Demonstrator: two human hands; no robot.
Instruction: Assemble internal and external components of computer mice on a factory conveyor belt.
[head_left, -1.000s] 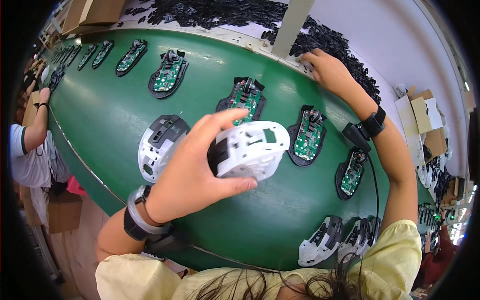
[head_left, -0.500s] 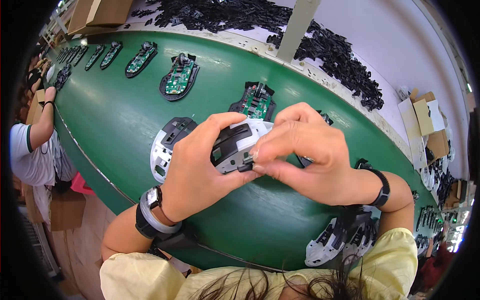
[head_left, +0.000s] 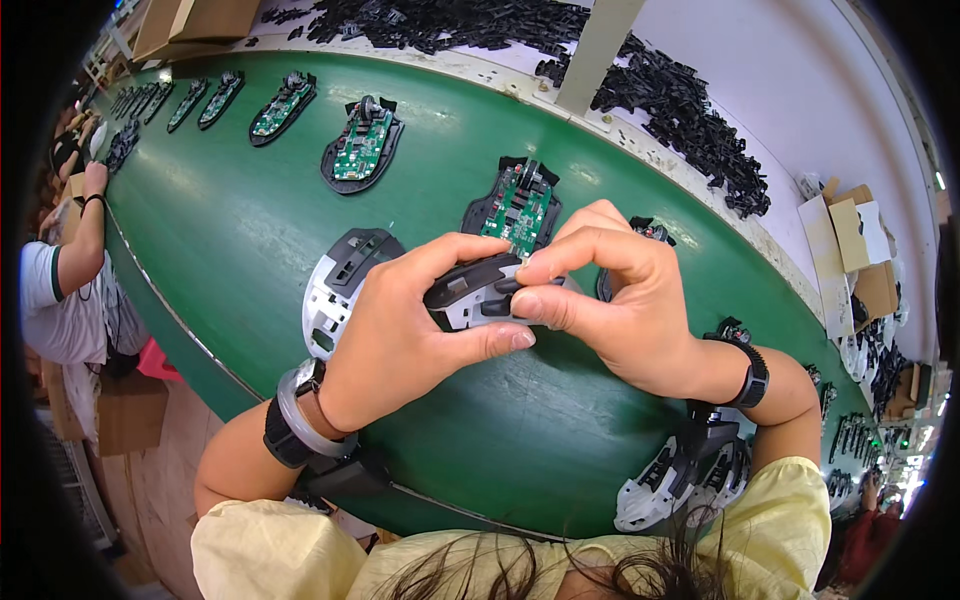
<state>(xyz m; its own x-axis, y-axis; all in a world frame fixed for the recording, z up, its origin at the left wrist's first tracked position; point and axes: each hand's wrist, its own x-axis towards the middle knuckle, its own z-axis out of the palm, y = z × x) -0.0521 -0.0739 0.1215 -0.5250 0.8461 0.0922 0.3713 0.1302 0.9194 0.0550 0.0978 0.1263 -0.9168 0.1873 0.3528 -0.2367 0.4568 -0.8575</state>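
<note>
One shell (head_left: 468, 284): black above, white below; dark pieces (head_left: 497, 306) at side.

Grn bench (head_left: 500, 420) w/ PCB-topped blk bases (head_left: 362, 150), wht-grey shells (head_left: 324, 294); far L, prob. blk parts (head_left: 122, 146).

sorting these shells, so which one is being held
The shell gripped in the left hand, with the right hand at its right end; the other shells lie on the green table.
</note>
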